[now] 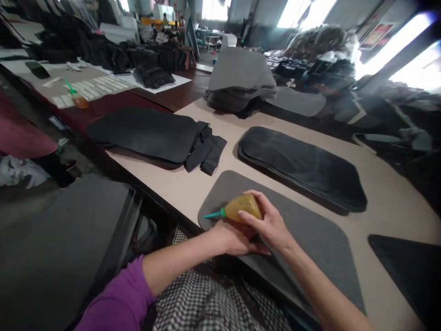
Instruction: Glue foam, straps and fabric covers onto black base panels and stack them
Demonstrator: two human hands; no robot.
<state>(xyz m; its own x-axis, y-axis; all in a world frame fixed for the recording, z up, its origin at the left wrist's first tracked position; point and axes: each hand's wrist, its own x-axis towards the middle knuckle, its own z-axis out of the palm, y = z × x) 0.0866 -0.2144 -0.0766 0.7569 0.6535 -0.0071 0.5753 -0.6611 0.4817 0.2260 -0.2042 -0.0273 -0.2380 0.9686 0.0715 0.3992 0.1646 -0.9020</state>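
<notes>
My right hand is wrapped round a squeeze bottle of yellowish liquid, tilted on its side. Its green nozzle points left, over the rounded corner of a dark grey panel that lies in front of me. Just below the bottle, my left hand lies flat at the panel's near edge with its fingers stretched to the right. Part of that hand is hidden beneath the bottle and the right hand.
Beyond the panel are a stack of black panels and another dark stack with black strips. Grey pieces are piled farther back. A second bottle lies on the far-left table. A person in a pink garment stands left.
</notes>
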